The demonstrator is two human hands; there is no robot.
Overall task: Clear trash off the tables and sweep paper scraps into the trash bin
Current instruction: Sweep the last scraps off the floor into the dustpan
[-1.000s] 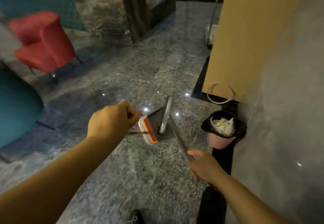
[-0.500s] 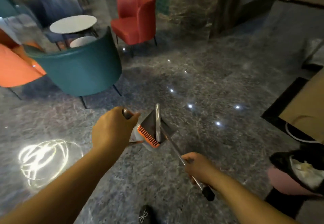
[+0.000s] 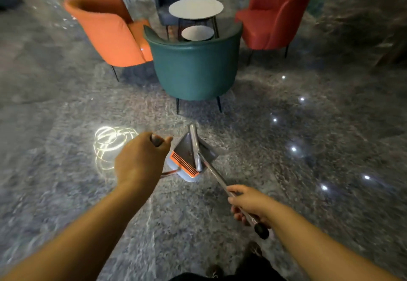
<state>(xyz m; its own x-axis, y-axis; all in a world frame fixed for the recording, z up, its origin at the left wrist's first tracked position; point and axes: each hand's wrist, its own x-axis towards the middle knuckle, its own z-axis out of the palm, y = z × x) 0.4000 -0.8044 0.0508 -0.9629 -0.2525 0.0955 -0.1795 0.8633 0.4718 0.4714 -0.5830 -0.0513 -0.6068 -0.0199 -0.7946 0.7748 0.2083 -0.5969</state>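
The dustpan (image 3: 191,157) hangs low over the grey marble floor (image 3: 308,192), in the middle of the view, just in front of the two hands. It is grey with an orange comb edge (image 3: 184,163) along its near side. A metal piece, which seems to be the head of the broom (image 3: 195,146), lies across the pan. The broom handle (image 3: 217,176) goes from there down and to the right into the right hand (image 3: 250,206). This hand has a closed grip around the thin metal handle, near its black end cap (image 3: 261,230). The left hand (image 3: 141,159) is closed around the dark top (image 3: 156,140) of another handle; a thin rod (image 3: 169,172) runs from under this hand to the dustpan.

Behind the dustpan stands a teal chair (image 3: 193,69) with its back toward the camera. To its left is an orange chair (image 3: 108,29) and to its right a red chair (image 3: 275,14). Between the chairs there are two round white desks, a large desk (image 3: 196,8) and a small desk (image 3: 197,33) lower and nearer. Left of the left hand a bright ring-shaped reflection (image 3: 110,142) shines on the floor. At the bottom edge the shoes (image 3: 253,250) are partly visible, blurred.
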